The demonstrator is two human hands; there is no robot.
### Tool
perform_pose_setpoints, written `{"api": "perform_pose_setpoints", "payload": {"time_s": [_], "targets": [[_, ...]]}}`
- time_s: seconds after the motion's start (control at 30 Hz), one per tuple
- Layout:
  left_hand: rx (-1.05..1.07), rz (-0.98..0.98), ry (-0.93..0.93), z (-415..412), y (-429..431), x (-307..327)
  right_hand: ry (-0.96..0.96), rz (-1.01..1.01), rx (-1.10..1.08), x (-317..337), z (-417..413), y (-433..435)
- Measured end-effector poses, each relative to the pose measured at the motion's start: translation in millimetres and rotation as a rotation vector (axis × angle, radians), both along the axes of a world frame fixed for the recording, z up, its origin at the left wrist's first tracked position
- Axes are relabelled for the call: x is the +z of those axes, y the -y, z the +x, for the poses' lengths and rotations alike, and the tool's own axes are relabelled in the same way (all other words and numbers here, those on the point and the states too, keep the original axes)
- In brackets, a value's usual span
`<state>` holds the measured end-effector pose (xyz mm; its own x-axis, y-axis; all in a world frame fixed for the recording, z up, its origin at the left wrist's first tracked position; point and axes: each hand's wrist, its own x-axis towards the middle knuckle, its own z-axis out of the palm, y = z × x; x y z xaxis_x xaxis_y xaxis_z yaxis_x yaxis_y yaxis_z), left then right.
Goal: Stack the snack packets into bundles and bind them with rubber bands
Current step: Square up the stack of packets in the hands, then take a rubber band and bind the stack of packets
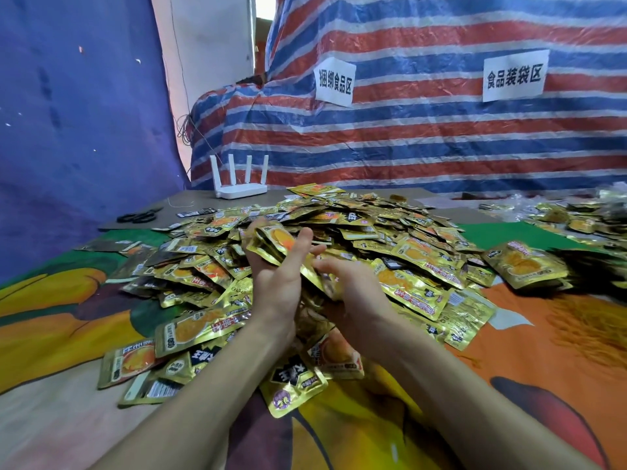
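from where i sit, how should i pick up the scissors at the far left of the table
Grip the scissors by the handle loops, which seem to lie at their left end, blades pointing right. They lie flat on the cardboard, so come down from above, probably with the left hand once it sets down its stack of packets.

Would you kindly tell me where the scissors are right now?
In the head view, the scissors lie far left on the cardboard, left of the white router.
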<state>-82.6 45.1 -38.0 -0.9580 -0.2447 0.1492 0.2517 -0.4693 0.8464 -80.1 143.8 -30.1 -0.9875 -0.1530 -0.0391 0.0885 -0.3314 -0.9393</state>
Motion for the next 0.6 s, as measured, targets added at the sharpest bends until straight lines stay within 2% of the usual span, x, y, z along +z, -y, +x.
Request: {"api": "perform_pose_setpoints", "payload": {"time_s": [0.13,0.27,0.37,0.43,0.53,0.6], "targets": [[-0.064,-0.131,0.016,2.3,12.4,0.9,0.013,0.016,0.244,10.0,2.7,-19.7],[-0.151,-0.34,0.009,2.5,9.9,-2.8,-0.012,0.029,0.226,11.6,3.7,-39.5],[-0.166,-0.452,-0.026,4.1,2.7,-8.3,-0.052,0.023,0.084,16.9,0.5,-61.8],[-0.173,-0.58,-0.115,7.1,0.0,-11.2,-0.081,0.079,-0.061,22.8,-2.9,-81.7],[-0.128,-0.848,-0.27,11.8,-2.9,-14.7,-0.099,0.155,-0.38,31.6,-16.2,-123.6],[-0.081,-0.944,-0.349,14.2,-5.5,-16.5,-0.134,0.276,-0.598,36.0,-28.7,-156.5]]}}
